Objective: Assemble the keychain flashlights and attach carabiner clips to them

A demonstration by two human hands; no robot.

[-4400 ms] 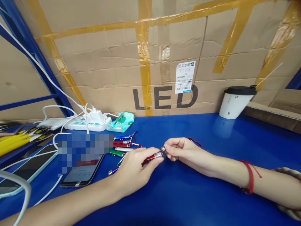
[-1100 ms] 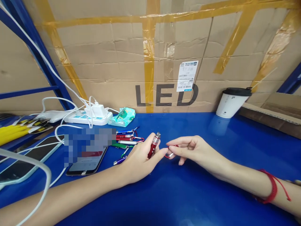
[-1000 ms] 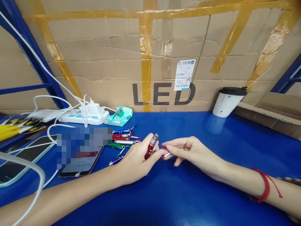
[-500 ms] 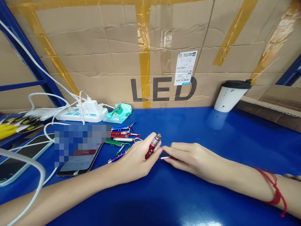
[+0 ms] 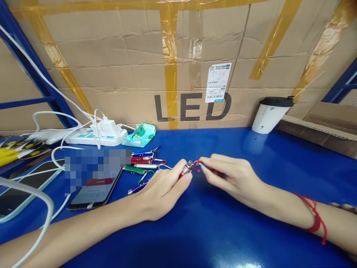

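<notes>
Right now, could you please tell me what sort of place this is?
Probably a workshop or storeroom: a smooth blue tabletop, a broad brown taped cardboard panel printed LED, and a blue metal-looking frame.

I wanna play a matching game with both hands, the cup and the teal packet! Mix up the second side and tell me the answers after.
Things:
1. left hand
2. right hand
3. white cup
4. teal packet

Clues:
A. has a black lid
B. holds a red clip
C. beside the power strip
D. holds a red tube

Pairs: 1-D, 2-B, 3-A, 4-C
</notes>
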